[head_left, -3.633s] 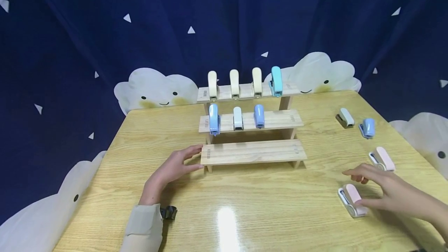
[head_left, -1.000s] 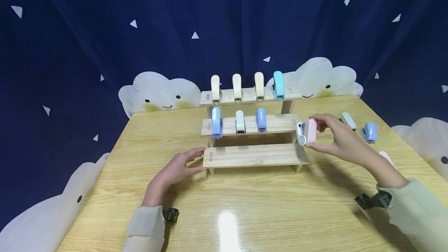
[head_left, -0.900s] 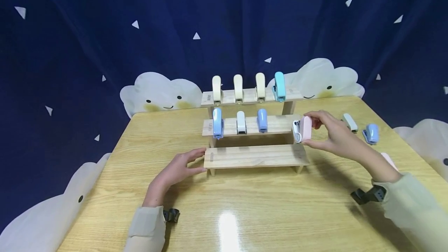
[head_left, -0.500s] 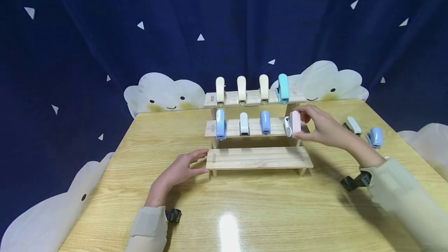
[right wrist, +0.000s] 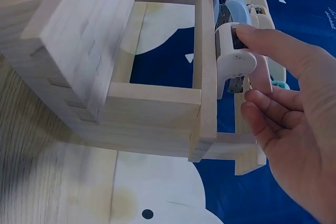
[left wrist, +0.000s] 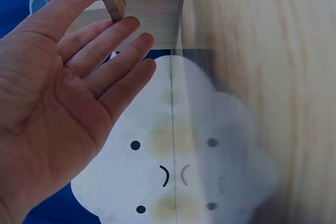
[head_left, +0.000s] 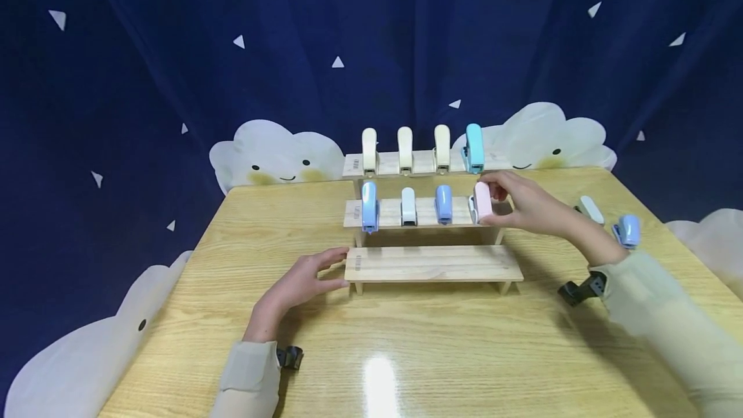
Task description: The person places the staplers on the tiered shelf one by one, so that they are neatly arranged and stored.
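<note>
My right hand (head_left: 525,206) pinches a pink and white stapler (head_left: 483,201) between thumb and fingers, at the right end of the middle shelf of a wooden three-step rack (head_left: 432,266). In the right wrist view the white base of this stapler (right wrist: 234,62) stands right at the shelf board. Left of it on that shelf are a blue stapler (head_left: 444,204), a white stapler (head_left: 409,206) and another blue stapler (head_left: 369,206). My left hand (head_left: 298,284) has its fingers extended at the left end of the bottom shelf, as the left wrist view also shows.
Along the top shelf stand three cream staplers (head_left: 404,149) and a turquoise stapler (head_left: 475,148). On the table (head_left: 464,353) at the right lie a white stapler (head_left: 591,209) and a blue stapler (head_left: 628,231). A dark blue curtain (head_left: 371,31) with clouds hangs behind.
My right hand picked the pink stapler off the table and carried it left to the middle shelf. My left hand stayed at the rack. The other pink stapler is now hidden behind my right arm.
</note>
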`<state>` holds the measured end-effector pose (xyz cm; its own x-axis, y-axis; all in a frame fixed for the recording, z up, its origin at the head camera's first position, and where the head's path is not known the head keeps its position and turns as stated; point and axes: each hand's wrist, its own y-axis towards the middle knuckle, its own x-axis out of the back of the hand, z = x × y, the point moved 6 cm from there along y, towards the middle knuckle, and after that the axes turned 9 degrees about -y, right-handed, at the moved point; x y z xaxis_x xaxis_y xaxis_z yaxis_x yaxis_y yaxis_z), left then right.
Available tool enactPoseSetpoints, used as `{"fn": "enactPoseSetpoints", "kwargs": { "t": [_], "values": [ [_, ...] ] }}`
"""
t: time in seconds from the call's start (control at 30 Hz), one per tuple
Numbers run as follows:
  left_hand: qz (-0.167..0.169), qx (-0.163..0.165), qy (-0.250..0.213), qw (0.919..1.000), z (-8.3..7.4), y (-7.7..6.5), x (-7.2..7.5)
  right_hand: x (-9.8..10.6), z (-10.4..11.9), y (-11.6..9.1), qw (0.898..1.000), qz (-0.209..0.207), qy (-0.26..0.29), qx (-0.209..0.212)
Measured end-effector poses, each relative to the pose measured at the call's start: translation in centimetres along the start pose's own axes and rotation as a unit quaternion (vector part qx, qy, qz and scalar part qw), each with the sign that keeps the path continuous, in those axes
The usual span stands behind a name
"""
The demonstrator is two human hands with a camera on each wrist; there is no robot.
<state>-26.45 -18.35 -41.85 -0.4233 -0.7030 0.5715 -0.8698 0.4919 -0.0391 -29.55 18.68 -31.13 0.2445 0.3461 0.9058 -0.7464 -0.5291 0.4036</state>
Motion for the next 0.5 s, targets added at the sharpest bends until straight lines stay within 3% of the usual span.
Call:
{"fn": "enactPoseSetpoints", "kwargs": {
  "t": [0.5],
  "values": [
    [0.001, 0.006, -0.003, 1.0, 0.03, 0.01, -0.06, -0.67, -0.92, 0.19, 0.998, 0.04, 0.033, -0.035]
  ]
}}
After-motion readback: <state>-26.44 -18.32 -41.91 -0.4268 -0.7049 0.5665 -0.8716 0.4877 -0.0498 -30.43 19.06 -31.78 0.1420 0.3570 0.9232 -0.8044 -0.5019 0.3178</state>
